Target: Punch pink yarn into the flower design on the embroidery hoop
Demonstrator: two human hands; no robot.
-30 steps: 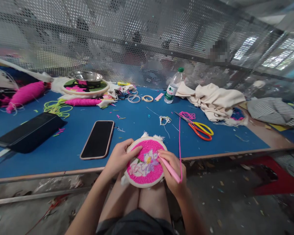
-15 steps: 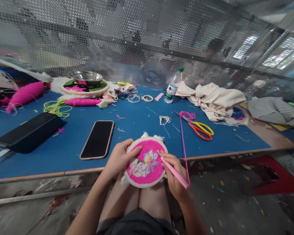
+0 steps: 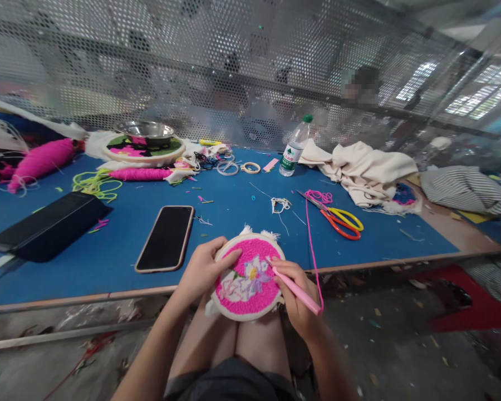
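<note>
An embroidery hoop [image 3: 244, 298] rests over my lap, its cloth filled with bright pink loops around a white and lilac flower. My left hand [image 3: 206, 267] grips the hoop's left rim, thumb on the face and fingers hidden behind. In my right hand [image 3: 298, 295] is a pink punch needle [image 3: 298, 291], its metal tip at the cloth just right of the flower. Pink yarn [image 3: 313, 245] runs from the needle's rear end up to a small loose heap on the table by the scissors [image 3: 338, 218], which have one red and one yellow handle.
On the blue table [image 3: 234, 223] lie a phone [image 3: 165, 239], a black box-like device [image 3: 45, 225] with a white cable, and white thread scraps [image 3: 280, 205]. Farther back are a water bottle [image 3: 294, 150], cream cloth [image 3: 359, 164], a metal bowl [image 3: 146, 130] and pink yarn bundles [image 3: 44, 161].
The punch needle's rear end has risen slightly and my right hand has shifted a little with it. My left hand keeps its hold on the hoop.
</note>
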